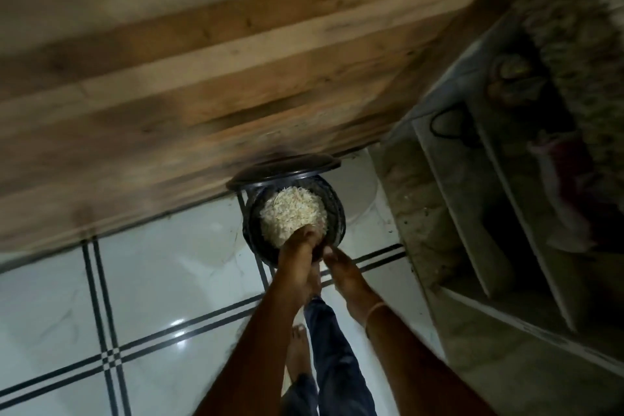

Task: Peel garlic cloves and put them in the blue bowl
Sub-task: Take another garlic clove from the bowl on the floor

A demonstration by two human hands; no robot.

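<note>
Seen from above: a dark round bin (340, 213) on the tiled floor (162, 273), at the floor's far edge, hard against the foot of a wooden panel (202, 78), with the lid (283, 169) tipped up behind. Filled with a pale heap (293, 209) of shreds, most likely garlic skins.

Left hand (299, 248) down at the near side of the heap, fingers touching or buried in the shreds. Too blurred to tell whether grasping a clump or just pressing. Right hand (341, 265) just beside it at the bin's near rim, fingertips on or over the edge. Cannot tell either whether pinching the rim or only resting there.

No blue bowl and no cloves anywhere in view, so impossible to say how full the bowl is.

Judged from this: waste disposal, not peeling, with skins being dropped or packed into the bin. Probably late in the task, or a break between batches.

Next, likely: letting go of the shreds, lifting both hands clear without dragging skins over the rim onto the floor, swinging the lid shut, then back to the bowl.
</note>
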